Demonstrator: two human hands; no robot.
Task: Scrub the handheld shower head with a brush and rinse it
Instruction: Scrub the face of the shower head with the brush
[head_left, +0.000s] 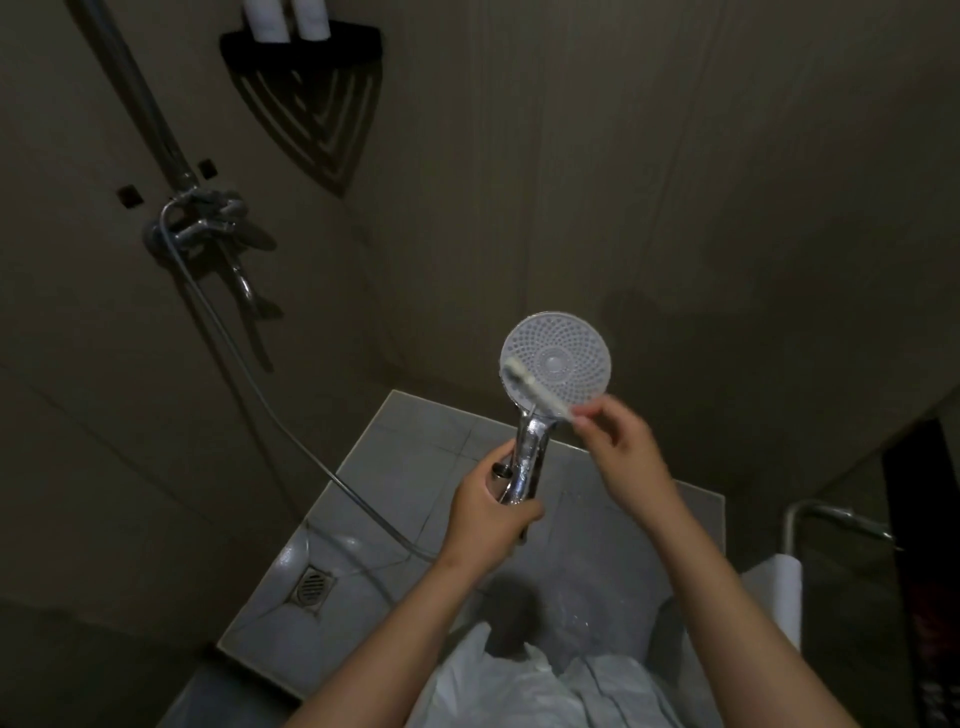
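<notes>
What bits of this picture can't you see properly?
Head view:
Brush: blurred, so its bristles are unclear; its handle end is hidden in the right hand.
Shower head: the left hand covers its handle's lower part; too dim to tell whether water runs.
Two white containers on the corner shelf: tops cut off by the upper edge.

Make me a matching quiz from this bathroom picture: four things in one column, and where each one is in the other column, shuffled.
Things
1. shower head
2. brush
3. drain
4. corner shelf

Places
A. high up, holding two white bottles
B. held by its handle in the left hand
C. sunk into the floor, low on the left
D. pinched in the right hand, bristles on the nozzle face

Pairs: 1-B, 2-D, 3-C, 4-A
</notes>
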